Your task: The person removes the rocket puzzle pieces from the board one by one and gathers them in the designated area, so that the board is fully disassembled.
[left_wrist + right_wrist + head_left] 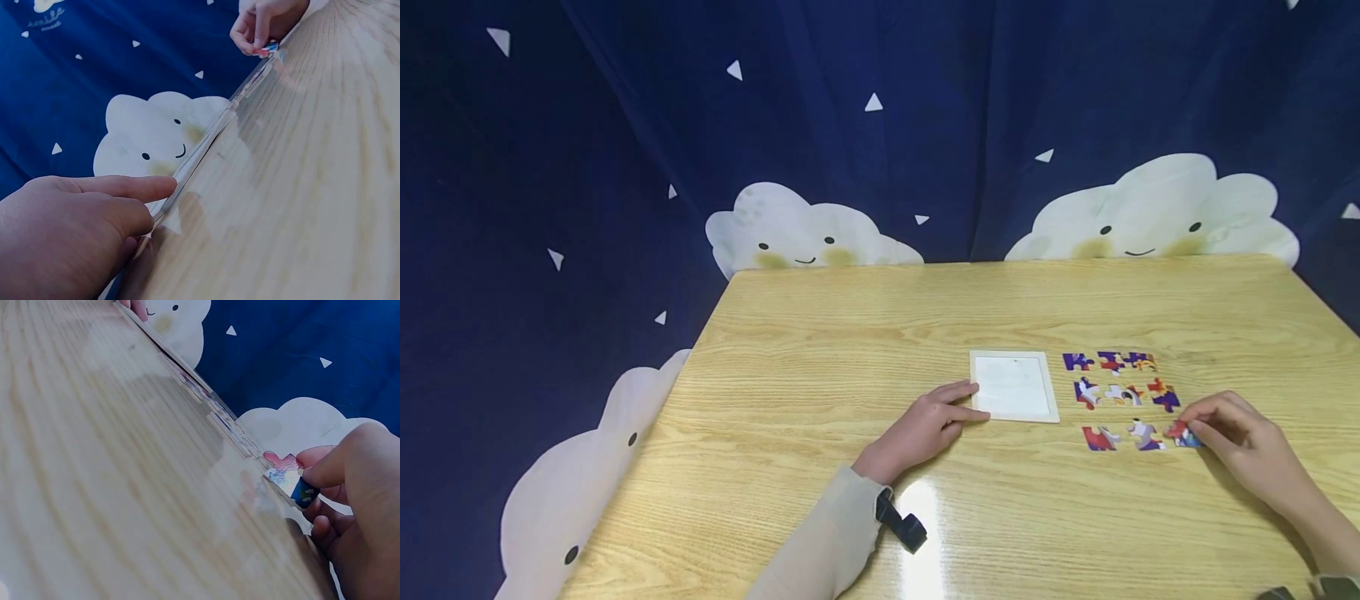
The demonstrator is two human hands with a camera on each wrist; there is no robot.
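Observation:
My right hand (1247,446) pinches a red and blue jigsaw piece (288,478) between thumb and fingers, at the near right end of the laid-out pieces. In the right wrist view that piece is tilted, one side low by the tabletop. My left hand (928,425) touches the left edge of a white square puzzle frame (1052,400) with its fingers extended. Between the hands lie several loose jigsaw pieces in rough rows, among them a red and grey piece (1101,438), a grey and white piece (1145,435) and a purple piece (1078,362).
The wooden table (820,350) carries the frame and the pieces. Behind it hangs a dark blue curtain (820,100) printed with white clouds and triangles. A black strap (901,523) sits on the left wrist, over a light sleeve (827,542).

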